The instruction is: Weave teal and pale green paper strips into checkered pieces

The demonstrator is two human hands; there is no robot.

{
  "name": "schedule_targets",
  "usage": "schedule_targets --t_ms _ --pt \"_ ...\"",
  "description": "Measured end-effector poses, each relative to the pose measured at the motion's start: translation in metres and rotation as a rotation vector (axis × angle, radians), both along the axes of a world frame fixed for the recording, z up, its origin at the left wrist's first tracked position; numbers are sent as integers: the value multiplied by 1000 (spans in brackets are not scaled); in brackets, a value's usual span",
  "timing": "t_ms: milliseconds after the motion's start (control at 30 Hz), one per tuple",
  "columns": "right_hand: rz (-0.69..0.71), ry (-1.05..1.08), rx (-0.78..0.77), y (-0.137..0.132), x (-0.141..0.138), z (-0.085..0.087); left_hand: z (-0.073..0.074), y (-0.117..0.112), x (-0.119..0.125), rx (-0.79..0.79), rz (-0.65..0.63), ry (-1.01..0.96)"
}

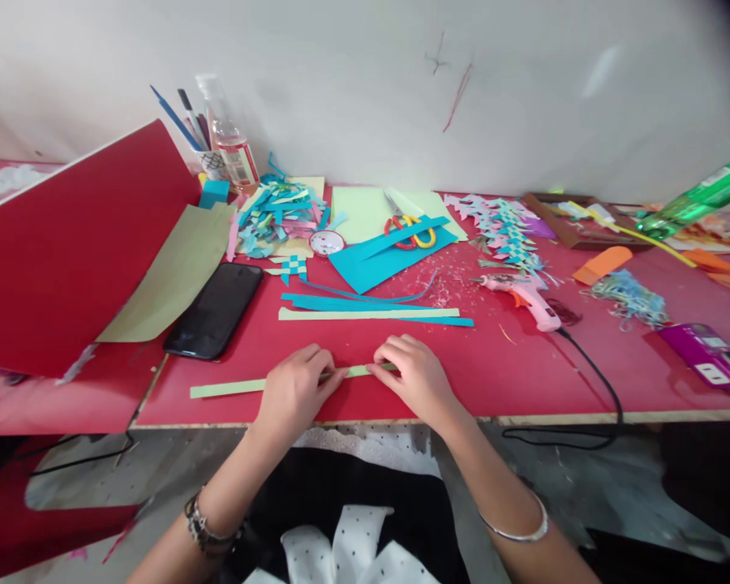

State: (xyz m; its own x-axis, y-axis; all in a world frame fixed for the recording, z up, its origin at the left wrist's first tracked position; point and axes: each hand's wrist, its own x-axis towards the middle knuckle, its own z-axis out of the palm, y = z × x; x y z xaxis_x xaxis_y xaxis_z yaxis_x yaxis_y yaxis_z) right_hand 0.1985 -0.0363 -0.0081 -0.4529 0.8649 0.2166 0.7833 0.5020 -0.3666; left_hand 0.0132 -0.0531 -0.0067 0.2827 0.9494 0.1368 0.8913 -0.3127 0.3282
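Between my two hands a pale green paper strip (228,389) lies low over the red table, its long end reaching out to the left. My left hand (298,381) pinches the strip near its middle. The fingers of my right hand (410,373) are closed on its right end, which they partly hide. Just beyond my hands rest another pale green strip (371,314) and several blue paper strips (334,302). A small woven blue and green paper piece (293,265) sits farther back.
A black phone (215,312) and a leaning red board (91,251) are at left. Behind are paper scraps (280,211), blue paper (365,264) and scissors (401,227). On the right lie a pink glue gun (523,298), its cord hanging over the table edge, and a purple device (706,354).
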Motion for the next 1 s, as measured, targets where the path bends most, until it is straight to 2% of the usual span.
schedule_targets --t_ms 367,667,1000 --pt "-7 -12 9 1 0 -2 1 0 1 24 -11 39" --pt "-45 7 12 0 12 -2 1 -5 -11 51 11 71" --pt "-272 31 33 -9 35 -6 0 -4 -12 51 10 68"
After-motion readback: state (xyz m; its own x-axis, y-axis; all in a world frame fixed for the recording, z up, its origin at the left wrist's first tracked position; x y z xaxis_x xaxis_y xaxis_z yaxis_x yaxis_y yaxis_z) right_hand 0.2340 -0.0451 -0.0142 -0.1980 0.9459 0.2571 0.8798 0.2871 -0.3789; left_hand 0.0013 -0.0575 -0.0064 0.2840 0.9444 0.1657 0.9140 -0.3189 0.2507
